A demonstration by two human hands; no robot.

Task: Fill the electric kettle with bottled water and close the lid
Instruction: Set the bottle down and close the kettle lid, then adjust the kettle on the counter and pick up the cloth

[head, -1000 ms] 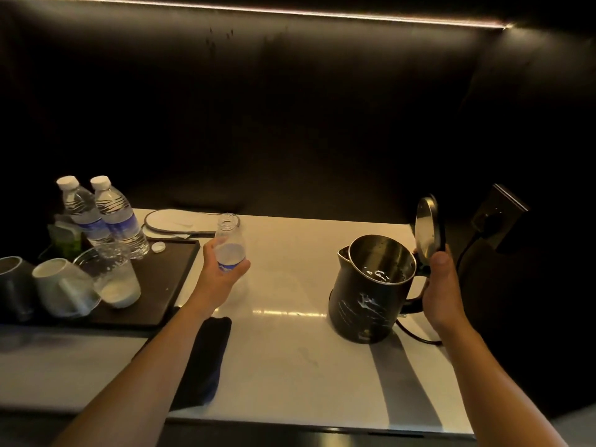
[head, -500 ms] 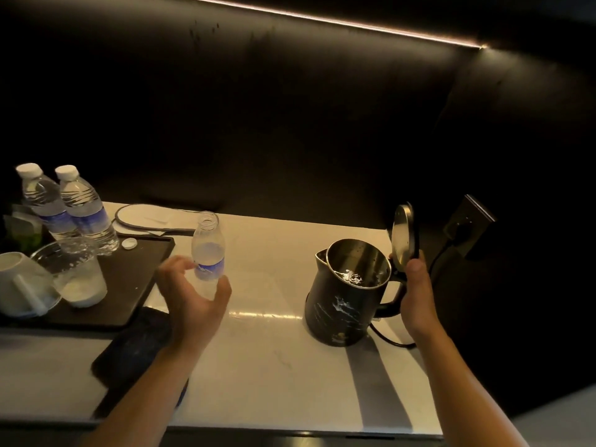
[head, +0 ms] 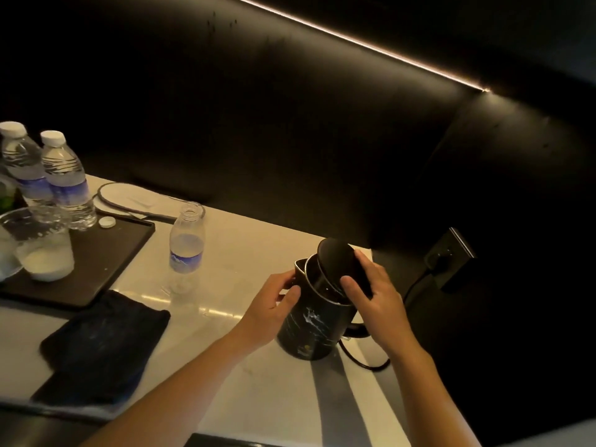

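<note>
On the counter [head: 225, 240], left grip [head: 271, 306] has quit the bottle [head: 187, 250] to clasp the kettle [head: 311, 324]; right grip [head: 377, 291] pinches the lowered lid [head: 337, 259].

Clear plastic water bottles: 3. First capped bottle [head: 22, 166] at the far left edge, second capped bottle [head: 66, 179] beside it, uncapped bottle [head: 187, 246] on the white bench [head: 274, 398].
Loose white bottle cap [head: 107, 222]: 1.
Flat black rectangular tray [head: 106, 262]: 1.
Black marble-pattern electric kettle [head: 312, 327]: 1, with 1 round dark lid [head: 338, 259].
Clear drinking glass [head: 45, 253]: 1. A pale item is cut off at the left edge, can't tell what.
Dark cloth [head: 103, 343], near left: 1.
White flat slipper with dark trim [head: 129, 198], far: 1.
Black wall socket [head: 451, 256]: 1.
Black cord [head: 367, 368]: 1.
Light strip [head: 354, 42]: 1.
Hands: 2, left hand [head: 274, 304] and right hand [head: 377, 295].
</note>
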